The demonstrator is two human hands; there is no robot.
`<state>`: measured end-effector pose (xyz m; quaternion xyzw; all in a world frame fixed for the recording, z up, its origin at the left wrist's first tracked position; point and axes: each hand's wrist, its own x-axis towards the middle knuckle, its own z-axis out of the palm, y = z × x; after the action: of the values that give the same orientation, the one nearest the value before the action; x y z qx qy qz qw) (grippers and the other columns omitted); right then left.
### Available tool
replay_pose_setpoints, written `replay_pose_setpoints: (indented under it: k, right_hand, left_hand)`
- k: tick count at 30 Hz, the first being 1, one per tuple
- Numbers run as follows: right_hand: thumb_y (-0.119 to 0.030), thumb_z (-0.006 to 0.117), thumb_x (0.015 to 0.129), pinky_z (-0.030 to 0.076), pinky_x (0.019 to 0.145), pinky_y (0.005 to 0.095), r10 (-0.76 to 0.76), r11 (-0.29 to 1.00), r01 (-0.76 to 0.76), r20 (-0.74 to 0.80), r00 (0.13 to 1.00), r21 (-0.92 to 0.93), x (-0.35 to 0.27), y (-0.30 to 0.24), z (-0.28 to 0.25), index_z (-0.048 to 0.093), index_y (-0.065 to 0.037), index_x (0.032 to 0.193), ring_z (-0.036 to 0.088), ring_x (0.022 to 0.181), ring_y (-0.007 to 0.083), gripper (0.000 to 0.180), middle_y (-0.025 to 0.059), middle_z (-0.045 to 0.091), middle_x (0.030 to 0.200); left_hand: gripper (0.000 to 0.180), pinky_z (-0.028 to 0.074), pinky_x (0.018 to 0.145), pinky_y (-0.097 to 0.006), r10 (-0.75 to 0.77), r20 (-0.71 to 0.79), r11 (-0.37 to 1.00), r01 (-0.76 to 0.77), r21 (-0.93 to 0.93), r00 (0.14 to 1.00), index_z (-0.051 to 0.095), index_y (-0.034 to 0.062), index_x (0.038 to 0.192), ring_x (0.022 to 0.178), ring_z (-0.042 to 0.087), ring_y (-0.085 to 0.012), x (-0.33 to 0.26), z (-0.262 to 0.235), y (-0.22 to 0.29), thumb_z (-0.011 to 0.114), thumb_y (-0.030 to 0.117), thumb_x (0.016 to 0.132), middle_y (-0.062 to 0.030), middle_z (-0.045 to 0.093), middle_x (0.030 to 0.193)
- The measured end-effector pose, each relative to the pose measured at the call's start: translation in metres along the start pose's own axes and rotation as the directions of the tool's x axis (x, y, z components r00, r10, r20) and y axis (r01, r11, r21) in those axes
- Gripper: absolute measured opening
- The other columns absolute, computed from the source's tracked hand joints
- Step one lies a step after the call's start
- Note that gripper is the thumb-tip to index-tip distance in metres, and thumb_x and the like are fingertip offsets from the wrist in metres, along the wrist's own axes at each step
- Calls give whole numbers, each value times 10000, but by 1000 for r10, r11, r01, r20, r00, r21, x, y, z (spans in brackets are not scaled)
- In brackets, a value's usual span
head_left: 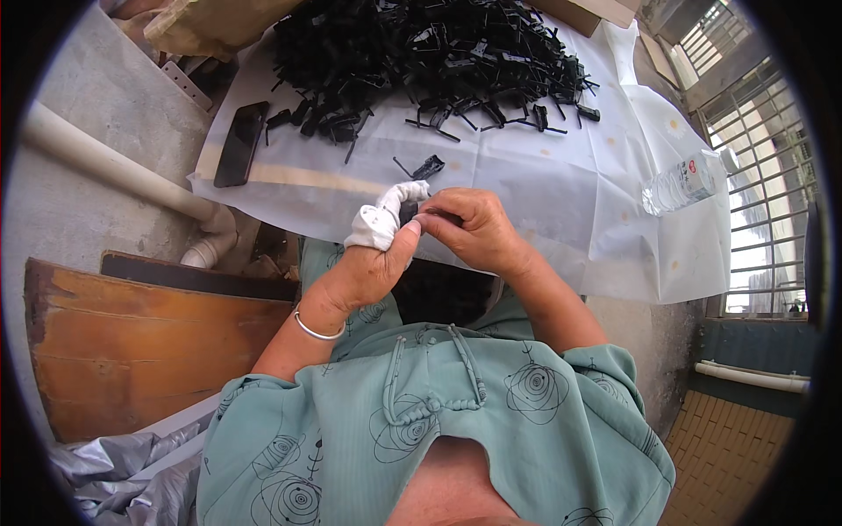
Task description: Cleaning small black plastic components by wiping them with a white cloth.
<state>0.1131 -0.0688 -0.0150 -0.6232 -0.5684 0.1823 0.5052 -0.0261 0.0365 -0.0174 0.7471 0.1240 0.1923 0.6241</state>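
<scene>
My left hand (pixel 386 237), its fingers wrapped in a white cloth glove (pixel 375 224), is closed around a small black plastic part (pixel 409 211). Most of that part is hidden by my fingers. The fingertips of my right hand (pixel 474 230) pinch at the same part, touching my left thumb. Just beyond both hands, a loose black plastic piece (pixel 428 167) with a thin stem lies on the white table cover (pixel 526 188). Farther back rises a large heap of similar black plastic parts (pixel 421 61).
On the table's left lies a black phone (pixel 242 145). A clear plastic bottle (pixel 688 182) rests on its side at the right edge. Cardboard (pixel 583 13) stands behind the heap. Left of the table are a pale pipe (pixel 114 162) and a wooden board (pixel 149 342); a barred window is at right.
</scene>
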Motion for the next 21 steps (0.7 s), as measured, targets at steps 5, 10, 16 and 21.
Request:
replay_pose_setpoints:
  k: [5, 10, 16, 21]
  right_hand:
    - [-120, 565, 855, 407, 537, 319, 153, 987, -155, 70, 986, 30, 2, -13, 1, 558, 9, 777, 461, 536, 229, 152, 130, 532, 641]
    - [-132, 500, 884, 408, 547, 346, 136, 991, -137, 114, 984, 3, 5, -11, 9, 516, 19, 753, 444, 542, 284, 200, 167, 511, 639]
    - [-155, 501, 873, 426, 565, 395, 159, 987, -159, 86, 984, -11, 0, -3, 28, 528, 25, 747, 505, 614, 389, 222, 208, 548, 677]
    - [-174, 528, 871, 419, 539, 363, 193, 965, -152, 186, 963, -212, 0, 1, 4, 528, 12, 775, 483, 560, 325, 210, 165, 545, 669]
  left_hand:
    - [277, 396, 768, -224, 62, -35, 997, -60, 44, 997, 461, -19, 1095, 834, 446, -88, 1, -2, -2, 395, 16, 829, -43, 508, 951]
    - [239, 423, 737, -274, 54, -97, 991, -41, 129, 994, 475, -9, 1039, 786, 487, -167, 2, 3, -1, 408, 25, 812, -86, 524, 870]
    - [232, 450, 715, -346, 177, -156, 935, -117, 334, 972, 468, -12, 1030, 774, 545, -314, -6, 7, -14, 434, 65, 814, -172, 556, 852]
    - [372, 464, 779, -370, 246, -23, 816, -195, 544, 969, 481, -31, 1156, 894, 563, -365, -14, -1, -6, 535, 151, 837, -230, 568, 992]
